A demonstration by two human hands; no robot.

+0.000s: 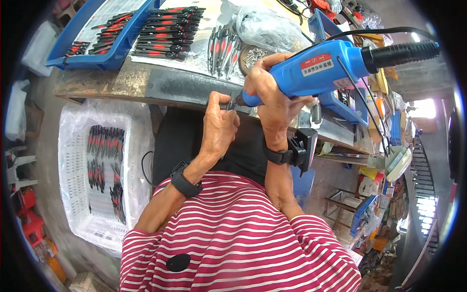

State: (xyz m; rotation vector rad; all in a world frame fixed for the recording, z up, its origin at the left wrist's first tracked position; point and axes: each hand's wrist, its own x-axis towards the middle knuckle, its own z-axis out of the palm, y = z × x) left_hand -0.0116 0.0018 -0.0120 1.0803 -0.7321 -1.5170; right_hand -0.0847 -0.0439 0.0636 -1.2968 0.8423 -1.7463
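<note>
My right hand (275, 97) is wrapped round a blue electric screwdriver (316, 68), held on its side with a black cable trailing from its rear. Its nose points left and down, close to the fingers of my left hand (219, 126). That hand is closed in a pinch on a slim dark piece (232, 102) at the bench edge; fingers hide most of it, and I cannot tell whether the bit touches it. Just beyond lie several slim black-and-red tools (224, 46), beside a round dish of small metal screws (254, 57).
More black-and-red tools (168, 31) lie in rows on the bench, beside a blue tray (104, 61) holding others. A clear plastic bag (270, 29) rests behind the screws. Lower left stands a white plastic-lined basket (73, 185) with bundled tools. Blue bins (348, 107) sit at right.
</note>
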